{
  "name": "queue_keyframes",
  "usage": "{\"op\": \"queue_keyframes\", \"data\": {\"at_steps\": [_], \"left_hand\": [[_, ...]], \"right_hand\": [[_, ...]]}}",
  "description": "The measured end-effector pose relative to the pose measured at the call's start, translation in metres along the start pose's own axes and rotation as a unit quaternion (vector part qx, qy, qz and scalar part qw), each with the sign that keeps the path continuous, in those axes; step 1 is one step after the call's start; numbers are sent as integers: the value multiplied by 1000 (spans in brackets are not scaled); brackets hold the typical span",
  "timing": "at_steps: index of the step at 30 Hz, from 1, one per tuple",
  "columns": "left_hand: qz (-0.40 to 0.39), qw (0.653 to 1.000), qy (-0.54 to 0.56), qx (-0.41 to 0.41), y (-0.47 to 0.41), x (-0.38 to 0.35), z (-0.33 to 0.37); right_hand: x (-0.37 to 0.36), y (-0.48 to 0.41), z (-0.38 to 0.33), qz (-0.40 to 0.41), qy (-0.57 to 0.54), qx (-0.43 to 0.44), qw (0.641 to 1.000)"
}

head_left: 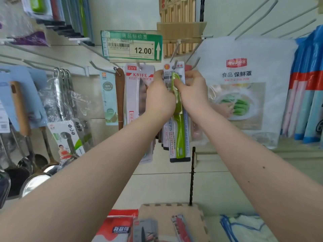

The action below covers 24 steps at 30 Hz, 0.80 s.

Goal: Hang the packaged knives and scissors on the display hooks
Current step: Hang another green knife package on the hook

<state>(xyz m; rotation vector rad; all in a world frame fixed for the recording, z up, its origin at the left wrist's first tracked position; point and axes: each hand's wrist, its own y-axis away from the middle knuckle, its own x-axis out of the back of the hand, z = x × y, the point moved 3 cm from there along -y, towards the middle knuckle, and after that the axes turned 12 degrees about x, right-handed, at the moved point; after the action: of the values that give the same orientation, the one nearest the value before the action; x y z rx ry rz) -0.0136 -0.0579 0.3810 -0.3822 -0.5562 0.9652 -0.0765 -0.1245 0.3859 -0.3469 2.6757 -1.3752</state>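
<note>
A carded green fruit knife (180,130) hangs upright at the middle of the display wall, its top hole at a metal hook (175,64). My left hand (160,96) grips the card's left edge near the top. My right hand (191,91) holds its right edge, thumb pressed on the green blade cover. To the left a white pack marked KNIFE (135,95) hangs on its own hook. At the bottom edge, more packaged knives (181,227) and a red and grey pack (120,227) lie on a beige foam mat (166,212).
A green price tag reading 12.00 (131,45) sits above the hooks. Ladles and spatulas (35,137) hang at the left, a wooden spatula (120,98) beside the KNIFE pack. A food-cover bag (244,95) hangs at the right, chopsticks (178,11) above, bare hooks (279,20) upper right.
</note>
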Motion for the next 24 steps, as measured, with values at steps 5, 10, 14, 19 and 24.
{"op": "queue_keyframes", "data": {"at_steps": [5, 10, 14, 19, 24], "left_hand": [[11, 999, -36, -3, 2, -2, -1], [0, 999, -33, -15, 7, -4, -4], [-4, 999, -26, -20, 9, -5, -7], [14, 999, -25, -38, 14, -5, -7], [48, 996, -3, -70, 26, -5, -12]], "right_hand": [[-1, 1, 2, 13, 33, 14, 999], [-1, 6, 2, 18, 41, 10, 999], [-1, 10, 5, 21, 33, -1, 999], [6, 15, 8, 30, 38, -1, 999], [14, 34, 9, 37, -4, 8, 999]]}}
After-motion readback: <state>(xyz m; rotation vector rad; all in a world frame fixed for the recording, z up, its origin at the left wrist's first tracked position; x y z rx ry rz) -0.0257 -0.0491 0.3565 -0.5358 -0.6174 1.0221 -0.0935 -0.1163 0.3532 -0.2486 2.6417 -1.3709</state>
